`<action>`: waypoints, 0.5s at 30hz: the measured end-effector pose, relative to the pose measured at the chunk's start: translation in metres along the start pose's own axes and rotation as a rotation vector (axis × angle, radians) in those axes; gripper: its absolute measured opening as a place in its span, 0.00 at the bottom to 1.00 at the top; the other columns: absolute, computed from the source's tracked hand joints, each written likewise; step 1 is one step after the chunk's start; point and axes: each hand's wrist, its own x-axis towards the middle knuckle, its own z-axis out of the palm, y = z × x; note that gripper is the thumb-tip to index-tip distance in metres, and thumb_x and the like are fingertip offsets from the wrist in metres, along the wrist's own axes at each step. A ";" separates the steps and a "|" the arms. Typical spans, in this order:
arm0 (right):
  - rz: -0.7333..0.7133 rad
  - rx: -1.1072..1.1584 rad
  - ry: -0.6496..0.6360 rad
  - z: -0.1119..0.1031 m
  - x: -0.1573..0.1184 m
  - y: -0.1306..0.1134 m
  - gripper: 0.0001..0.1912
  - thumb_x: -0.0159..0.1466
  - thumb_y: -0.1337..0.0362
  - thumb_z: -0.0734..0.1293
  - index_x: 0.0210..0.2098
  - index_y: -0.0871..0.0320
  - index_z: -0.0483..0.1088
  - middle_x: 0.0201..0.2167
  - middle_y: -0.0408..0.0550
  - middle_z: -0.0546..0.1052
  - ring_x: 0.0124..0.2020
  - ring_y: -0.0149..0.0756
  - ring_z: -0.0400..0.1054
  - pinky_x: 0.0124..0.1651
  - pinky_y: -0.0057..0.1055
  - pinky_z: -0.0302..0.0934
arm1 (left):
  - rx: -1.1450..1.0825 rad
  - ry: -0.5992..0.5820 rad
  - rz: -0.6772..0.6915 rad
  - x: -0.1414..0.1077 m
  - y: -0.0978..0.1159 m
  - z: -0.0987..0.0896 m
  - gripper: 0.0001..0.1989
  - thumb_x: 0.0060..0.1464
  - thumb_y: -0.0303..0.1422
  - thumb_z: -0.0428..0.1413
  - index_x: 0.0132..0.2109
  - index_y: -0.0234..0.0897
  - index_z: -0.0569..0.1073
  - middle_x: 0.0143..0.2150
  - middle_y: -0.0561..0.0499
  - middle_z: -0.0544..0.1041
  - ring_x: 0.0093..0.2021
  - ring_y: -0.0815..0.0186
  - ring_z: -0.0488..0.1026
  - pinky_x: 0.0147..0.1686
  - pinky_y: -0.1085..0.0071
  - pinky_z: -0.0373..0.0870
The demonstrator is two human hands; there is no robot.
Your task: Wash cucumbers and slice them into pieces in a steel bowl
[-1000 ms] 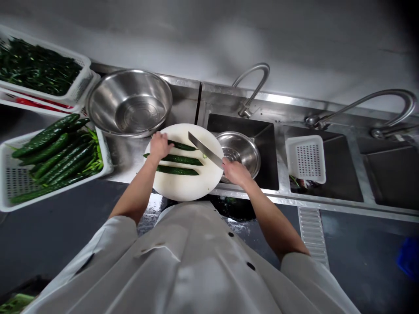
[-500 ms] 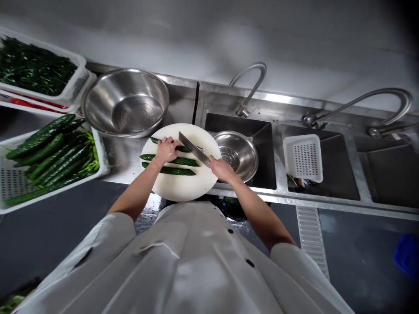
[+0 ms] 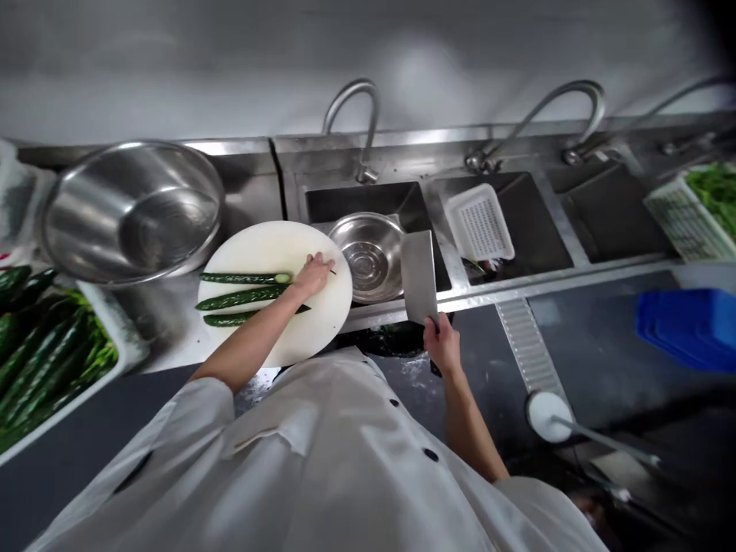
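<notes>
Three dark green cucumbers lie side by side on a round white cutting board (image 3: 270, 238). The top cucumber (image 3: 244, 279) shows a pale cut face at its right end. Below it are the middle cucumber (image 3: 238, 297) and the lowest one (image 3: 227, 319), partly hidden by my left forearm. Over the board's right part, my left hand (image 3: 312, 274) is closed on a cucumber end, mostly covered, with a thin dark stem poking out. My right hand (image 3: 441, 343) grips a cleaver (image 3: 418, 276) by its handle, off the board, blade upward in front of the sink.
A large steel bowl (image 3: 74, 222) stands left of the board. A smaller steel basin (image 3: 368, 264) sits in the near sink, a white perforated basket (image 3: 480, 222) in another. A crate of cucumbers (image 3: 129, 345) is at left. Blue bins (image 3: 684, 326) stand on the right.
The cleaver has swung off the board to the right, blade now upright. My left hand has slid right, away from the cucumbers, taking the stem end. The view has turned right.
</notes>
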 end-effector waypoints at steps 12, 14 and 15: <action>0.608 0.276 0.315 -0.024 -0.134 0.115 0.15 0.66 0.46 0.60 0.34 0.50 0.61 0.18 0.36 0.68 0.17 0.34 0.64 0.25 0.28 0.56 | 0.052 -0.300 0.784 0.004 0.258 0.096 0.19 0.68 0.22 0.46 0.56 0.41 0.75 0.55 0.41 0.73 0.55 0.57 0.71 0.50 0.65 0.71; 0.624 0.268 0.325 -0.027 -0.147 0.120 0.17 0.66 0.44 0.60 0.33 0.50 0.59 0.17 0.36 0.68 0.17 0.33 0.63 0.24 0.28 0.56 | 0.055 -0.273 0.712 0.017 0.272 0.106 0.18 0.69 0.23 0.45 0.57 0.37 0.75 0.56 0.38 0.73 0.57 0.55 0.70 0.52 0.62 0.71; 0.616 0.254 0.322 -0.028 -0.150 0.121 0.17 0.66 0.44 0.60 0.33 0.50 0.58 0.17 0.36 0.68 0.16 0.33 0.63 0.23 0.28 0.57 | 0.053 -0.268 0.692 0.020 0.272 0.108 0.16 0.69 0.24 0.46 0.57 0.35 0.75 0.57 0.36 0.73 0.58 0.54 0.70 0.54 0.60 0.71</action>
